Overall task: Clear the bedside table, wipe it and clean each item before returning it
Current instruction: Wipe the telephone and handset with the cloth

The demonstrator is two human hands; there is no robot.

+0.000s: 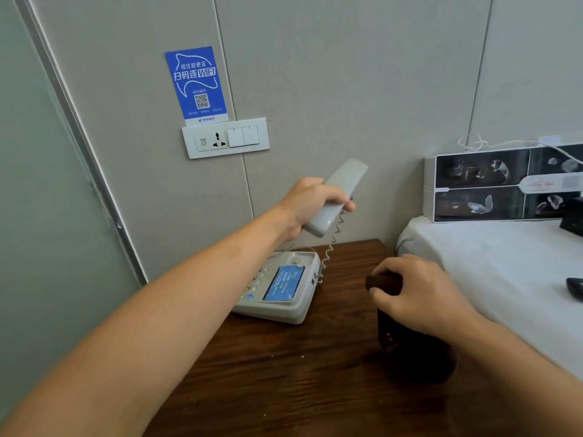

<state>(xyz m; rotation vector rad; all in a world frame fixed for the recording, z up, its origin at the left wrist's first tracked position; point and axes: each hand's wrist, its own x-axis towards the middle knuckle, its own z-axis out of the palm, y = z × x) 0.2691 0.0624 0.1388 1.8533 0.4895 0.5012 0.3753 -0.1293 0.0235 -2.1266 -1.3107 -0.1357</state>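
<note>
My left hand (310, 205) grips a grey telephone handset (339, 192) and holds it tilted in the air above the phone base (277, 290). A coiled cord (332, 244) hangs from the handset down to the base. The base, with a blue card on its face, sits at the back of the dark wooden bedside table (284, 373). My right hand (419, 291) grips a dark brown cloth (407, 335) that hangs down onto the table's right side.
A bed with a white sheet (504, 272) borders the table on the right, with a white picture box (504, 184) and dark objects (574, 288) on it. A wall socket panel (225, 137) and blue WiFi sign (197, 85) are on the wall behind.
</note>
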